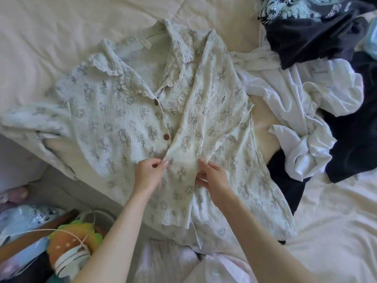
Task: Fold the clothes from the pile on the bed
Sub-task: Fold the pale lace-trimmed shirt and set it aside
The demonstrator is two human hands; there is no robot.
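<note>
A pale button-up shirt (114,123) printed with grey crosses lies spread front-up on the cream bed (51,27), collar toward the far side, brown buttons down its placket. Its right sleeve is folded across the chest toward the middle. My left hand (150,172) pinches the end of that folded sleeve near the lowest button. My right hand (212,177) grips the same fabric just to the right, fingers curled into it. The pile of clothes (336,103) sits at the right of the shirt.
The pile holds a crumpled white garment (295,111) and dark navy garments (318,31), one with a light blue print. The bed edge runs along the lower left; on the floor beyond it lie plush toys (69,240) and bags.
</note>
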